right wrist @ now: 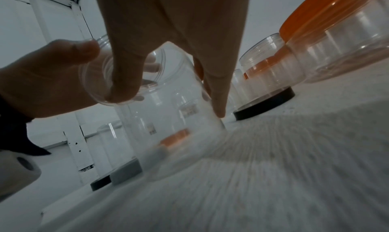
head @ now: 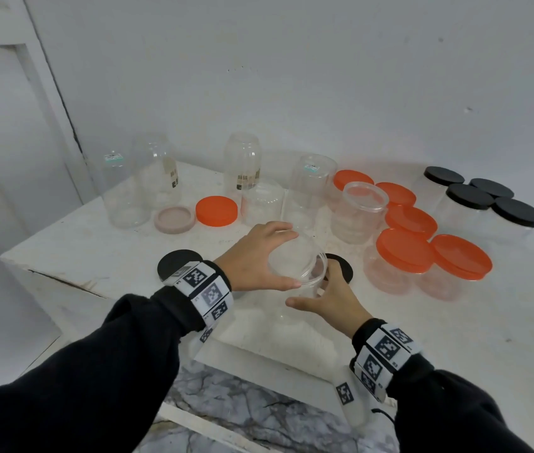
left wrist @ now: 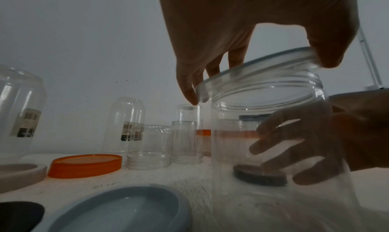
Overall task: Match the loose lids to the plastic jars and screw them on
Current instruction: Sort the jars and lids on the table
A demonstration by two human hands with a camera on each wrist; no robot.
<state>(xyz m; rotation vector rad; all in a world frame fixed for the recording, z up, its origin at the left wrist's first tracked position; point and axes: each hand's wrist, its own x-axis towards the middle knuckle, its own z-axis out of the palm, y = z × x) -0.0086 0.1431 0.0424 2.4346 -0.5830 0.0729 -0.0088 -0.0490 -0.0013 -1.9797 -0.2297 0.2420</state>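
Observation:
A clear plastic jar (head: pixel 295 308) stands upright near the table's front edge. My left hand (head: pixel 286 256) grips a clear lid (head: pixel 304 263) by its rim, from above. In the left wrist view the clear lid (left wrist: pixel 252 72) sits tilted on the jar's threaded mouth (left wrist: pixel 271 92). My right hand (head: pixel 311 289) wraps round the jar's body from the right, and its fingers (left wrist: pixel 294 144) show through the clear wall. In the right wrist view the right thumb (right wrist: pixel 124 79) lies against the jar (right wrist: pixel 168 102).
Loose lids lie around: orange (head: pixel 216 210), pinkish-grey (head: pixel 174 219), two black (head: pixel 177 261) (head: pixel 340 268), and a grey-blue lid (left wrist: pixel 126 207). Upturned clear jars (head: pixel 157 171) stand at the back with one open jar (head: pixel 360 210). Orange-lidded (head: pixel 403 256) and black-lidded jars (head: pixel 488 204) stand right.

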